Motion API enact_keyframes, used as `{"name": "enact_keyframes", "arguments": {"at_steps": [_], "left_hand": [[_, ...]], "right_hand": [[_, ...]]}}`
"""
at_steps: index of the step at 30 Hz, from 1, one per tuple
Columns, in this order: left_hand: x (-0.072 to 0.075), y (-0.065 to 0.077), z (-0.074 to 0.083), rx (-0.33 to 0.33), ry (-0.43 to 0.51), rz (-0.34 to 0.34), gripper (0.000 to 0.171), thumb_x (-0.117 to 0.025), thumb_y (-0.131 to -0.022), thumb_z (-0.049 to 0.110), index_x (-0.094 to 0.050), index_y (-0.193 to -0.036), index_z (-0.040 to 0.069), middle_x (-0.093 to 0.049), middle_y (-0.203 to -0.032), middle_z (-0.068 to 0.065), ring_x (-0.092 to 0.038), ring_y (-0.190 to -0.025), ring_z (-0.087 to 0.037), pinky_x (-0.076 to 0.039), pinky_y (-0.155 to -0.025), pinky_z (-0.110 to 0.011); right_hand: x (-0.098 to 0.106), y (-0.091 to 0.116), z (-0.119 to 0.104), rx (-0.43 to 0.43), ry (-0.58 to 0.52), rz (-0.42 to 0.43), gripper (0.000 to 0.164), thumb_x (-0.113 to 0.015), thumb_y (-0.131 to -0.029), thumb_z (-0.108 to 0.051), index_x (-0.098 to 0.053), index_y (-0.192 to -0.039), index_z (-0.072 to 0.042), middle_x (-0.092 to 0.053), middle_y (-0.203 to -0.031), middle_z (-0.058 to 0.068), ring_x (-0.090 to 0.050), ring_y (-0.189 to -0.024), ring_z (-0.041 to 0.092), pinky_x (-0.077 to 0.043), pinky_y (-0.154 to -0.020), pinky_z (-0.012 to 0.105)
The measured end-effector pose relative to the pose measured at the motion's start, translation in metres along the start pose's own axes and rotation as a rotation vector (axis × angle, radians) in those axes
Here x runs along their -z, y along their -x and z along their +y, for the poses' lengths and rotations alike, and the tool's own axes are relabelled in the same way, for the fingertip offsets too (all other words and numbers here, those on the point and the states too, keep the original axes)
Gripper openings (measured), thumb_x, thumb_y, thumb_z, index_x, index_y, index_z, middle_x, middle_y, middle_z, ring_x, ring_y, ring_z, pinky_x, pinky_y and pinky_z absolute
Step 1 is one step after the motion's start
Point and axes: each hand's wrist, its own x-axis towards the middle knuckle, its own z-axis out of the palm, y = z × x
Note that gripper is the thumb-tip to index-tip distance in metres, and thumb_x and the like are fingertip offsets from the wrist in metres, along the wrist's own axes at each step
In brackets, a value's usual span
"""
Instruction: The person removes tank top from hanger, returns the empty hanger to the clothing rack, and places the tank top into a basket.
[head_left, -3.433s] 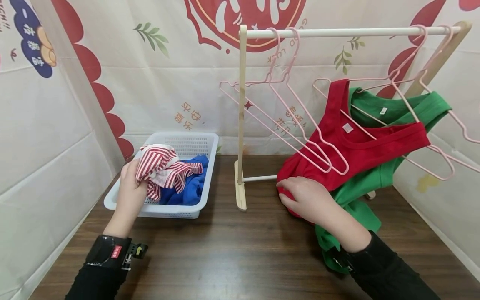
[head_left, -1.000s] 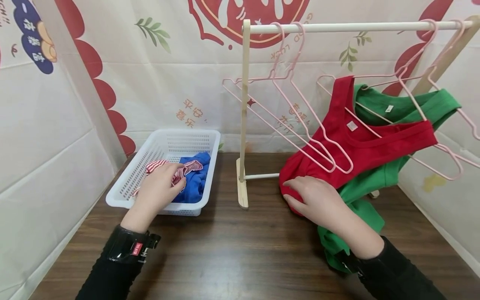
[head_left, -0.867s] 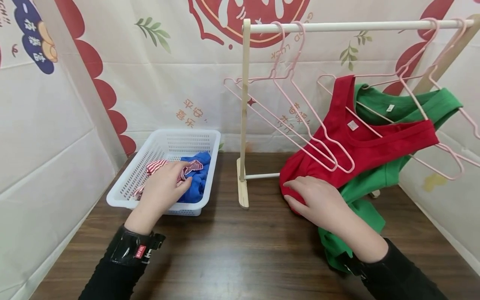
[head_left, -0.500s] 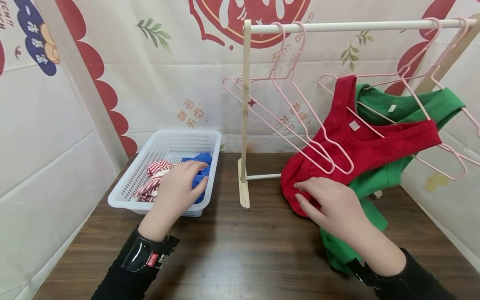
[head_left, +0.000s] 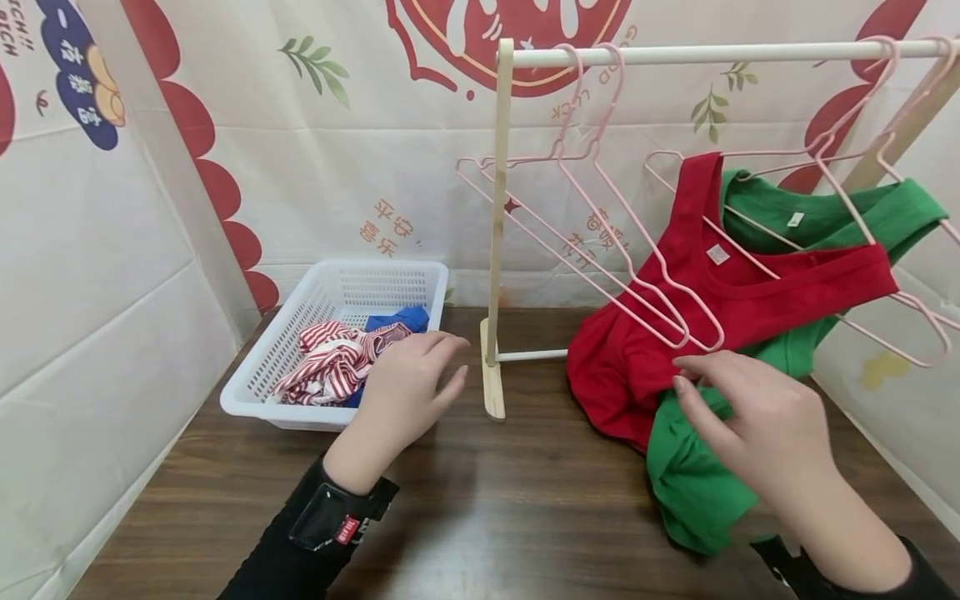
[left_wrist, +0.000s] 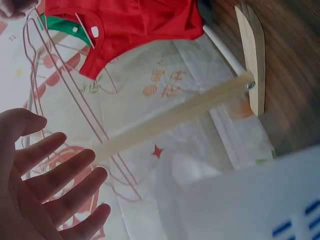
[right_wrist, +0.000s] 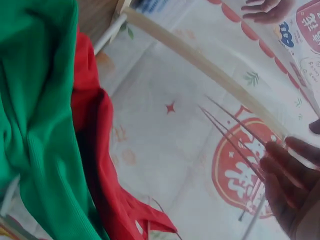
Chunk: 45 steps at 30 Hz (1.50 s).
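In the head view my left hand (head_left: 405,392) hovers over the right front edge of a white plastic basket (head_left: 251,404), fingers loosely extended and holding nothing. A red-and-white striped garment (head_left: 330,367) lies crumpled in the basket, partly over a blue garment (head_left: 401,318). My right hand (head_left: 772,425) is in front of the red tank top (head_left: 637,367) and the green tank top (head_left: 697,492); I cannot tell if it touches the cloth. Both tops hang on pink hangers. In the right wrist view the right hand's fingers (right_wrist: 285,175) are spread, with nothing held.
A wooden rack with a white rail (head_left: 690,55) stands at the right on a brown wooden table (head_left: 525,500). Two bare pink hangers (head_left: 600,200) hang near its left post (head_left: 497,225). Printed white cloth (head_left: 360,183) covers the walls behind and beside.
My left hand has let go of the striped garment, now lying in the basket, and has moved right toward the rim. My right hand has moved right, away from the red tank top's lower edge.
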Motion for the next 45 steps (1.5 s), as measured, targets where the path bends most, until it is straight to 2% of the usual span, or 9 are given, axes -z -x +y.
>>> {"name": "enact_keyframes", "arguments": {"at_steps": [7,13,16,21,24,27,31,35,45], "left_hand": [[-0.014,-0.007,0.012,-0.055,0.008,-0.011,0.026,-0.058,-0.081,0.027,-0.064,-0.101,0.013,-0.063,-0.095,0.001,-0.059,-0.084,-0.016,-0.047,-0.070,-0.032],[-0.023,-0.014,0.020,-0.068,-0.005,-0.042,0.027,-0.058,-0.083,0.031,-0.064,-0.102,0.013,-0.064,-0.096,0.000,-0.058,-0.083,-0.016,-0.048,-0.068,-0.029],[-0.026,-0.017,0.024,-0.075,-0.008,-0.038,0.027,-0.056,-0.084,0.031,-0.065,-0.102,0.013,-0.064,-0.094,0.000,-0.057,-0.080,-0.016,-0.047,-0.065,-0.029],[-0.028,-0.019,0.028,-0.099,-0.013,-0.037,0.026,-0.055,-0.084,0.032,-0.064,-0.101,0.014,-0.063,-0.093,0.001,-0.058,-0.079,-0.016,-0.047,-0.064,-0.029],[-0.029,-0.016,0.029,-0.096,-0.012,-0.044,0.025,-0.055,-0.084,0.032,-0.065,-0.100,0.015,-0.063,-0.093,0.001,-0.058,-0.079,-0.016,-0.048,-0.064,-0.030],[-0.031,-0.013,0.030,-0.093,-0.010,-0.045,0.025,-0.056,-0.084,0.032,-0.065,-0.099,0.015,-0.064,-0.092,0.000,-0.059,-0.078,-0.016,-0.048,-0.063,-0.029],[-0.034,-0.011,0.030,-0.096,-0.011,-0.050,0.026,-0.054,-0.084,0.033,-0.065,-0.099,0.015,-0.064,-0.091,0.000,-0.059,-0.077,-0.015,-0.047,-0.063,-0.028],[-0.036,-0.009,0.031,-0.103,-0.013,-0.069,0.026,-0.052,-0.085,0.034,-0.065,-0.099,0.015,-0.063,-0.089,0.001,-0.058,-0.076,-0.015,-0.047,-0.062,-0.027],[-0.038,-0.006,0.035,-0.093,-0.023,-0.135,0.026,-0.054,-0.086,0.034,-0.064,-0.101,0.016,-0.062,-0.090,0.001,-0.058,-0.076,-0.014,-0.047,-0.064,-0.027]], "right_hand": [[0.023,-0.001,0.005,-0.146,0.127,-0.018,0.022,-0.057,-0.080,-0.020,-0.067,-0.091,-0.004,-0.064,-0.075,0.008,-0.055,-0.057,0.020,-0.035,-0.049,0.022],[0.026,-0.003,0.022,-0.236,0.136,0.149,0.027,-0.052,-0.084,-0.018,-0.065,-0.087,0.005,-0.057,-0.064,0.014,-0.040,-0.054,0.011,-0.024,-0.049,0.012],[0.025,-0.005,0.035,-0.301,0.146,0.210,0.030,-0.049,-0.086,-0.019,-0.065,-0.089,0.007,-0.056,-0.067,0.019,-0.039,-0.057,0.014,-0.018,-0.052,0.010],[0.023,-0.006,0.055,-0.405,0.196,0.234,0.035,-0.046,-0.088,-0.023,-0.063,-0.096,0.007,-0.058,-0.082,0.024,-0.049,-0.073,0.036,-0.031,-0.068,0.023],[0.021,-0.006,0.068,-0.387,0.223,0.251,0.037,-0.045,-0.088,-0.024,-0.060,-0.101,0.007,-0.057,-0.091,0.026,-0.049,-0.084,0.041,-0.034,-0.082,0.041],[0.019,-0.007,0.080,-0.391,0.242,0.267,0.040,-0.045,-0.087,-0.025,-0.056,-0.109,0.007,-0.053,-0.104,0.027,-0.047,-0.098,0.041,-0.030,-0.089,0.049],[0.019,-0.008,0.088,-0.555,0.249,0.212,0.046,-0.046,-0.086,-0.025,-0.047,-0.124,0.002,-0.040,-0.129,0.017,-0.033,-0.121,0.029,-0.025,-0.094,0.053],[0.018,-0.012,0.092,-0.699,0.258,0.120,0.053,-0.047,-0.086,-0.024,-0.037,-0.132,-0.001,-0.029,-0.138,0.013,-0.023,-0.127,0.026,-0.023,-0.094,0.057],[0.016,-0.013,0.118,-0.785,0.318,-0.029,0.059,-0.041,-0.089,-0.029,-0.028,-0.136,0.003,-0.037,-0.128,0.031,-0.033,-0.116,0.047,-0.024,-0.090,0.060]]}}
